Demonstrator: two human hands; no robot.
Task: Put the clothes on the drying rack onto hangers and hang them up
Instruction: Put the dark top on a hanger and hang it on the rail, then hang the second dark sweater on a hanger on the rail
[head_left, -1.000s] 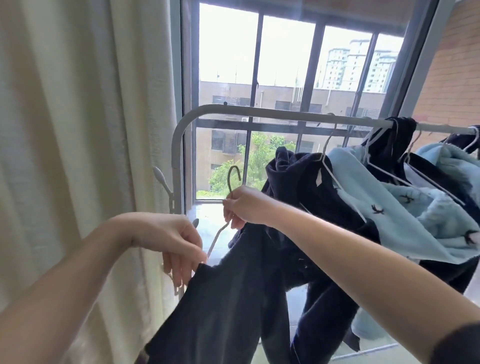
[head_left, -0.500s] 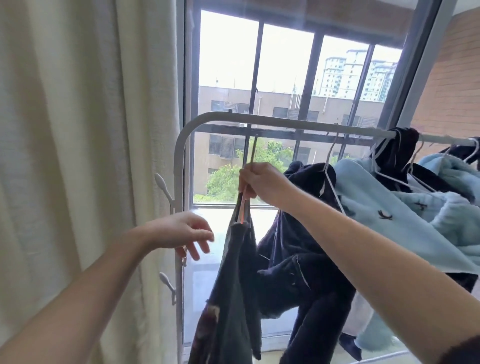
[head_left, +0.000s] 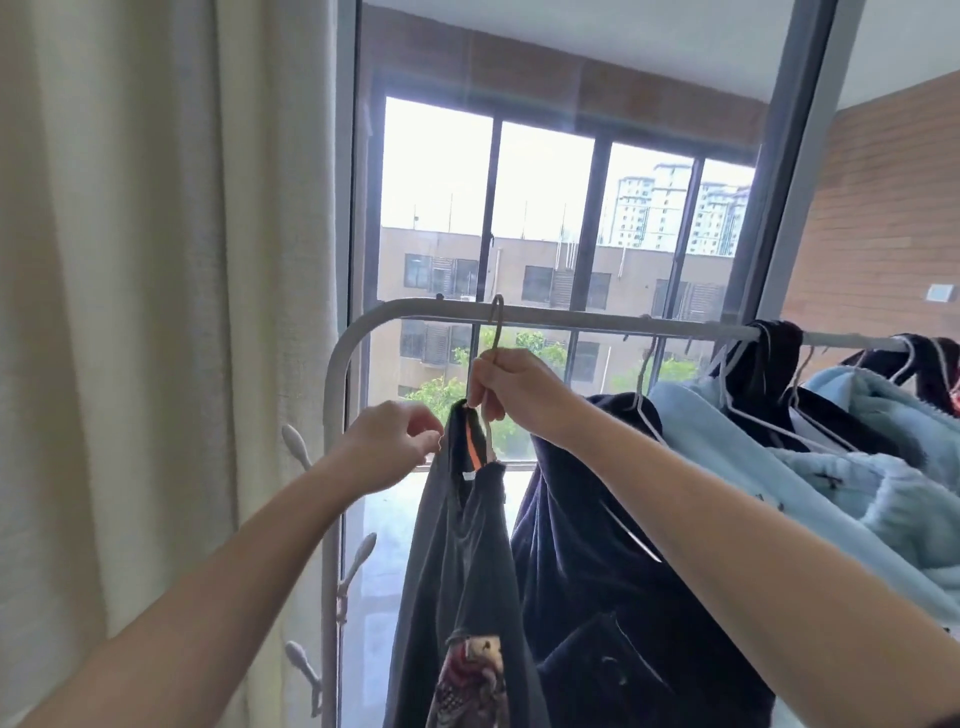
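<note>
The dark shirt (head_left: 457, 561) hangs on a hanger (head_left: 496, 332) whose hook sits over the rack rail (head_left: 571, 317), near its left bend. The right hand (head_left: 511, 387) pinches the hanger neck; the left hand (head_left: 395, 441), fingers loosely curled, touches the collar and grips nothing that I can see. Best to settle the hook fully, then square the shoulders. A navy garment (head_left: 597, 519) crowds the right side; blue fleece (head_left: 753, 441) hangs beyond it.

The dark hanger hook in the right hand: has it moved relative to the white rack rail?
Yes. The dark hanger hook rose from below the white rack rail and now loops over it.
</note>
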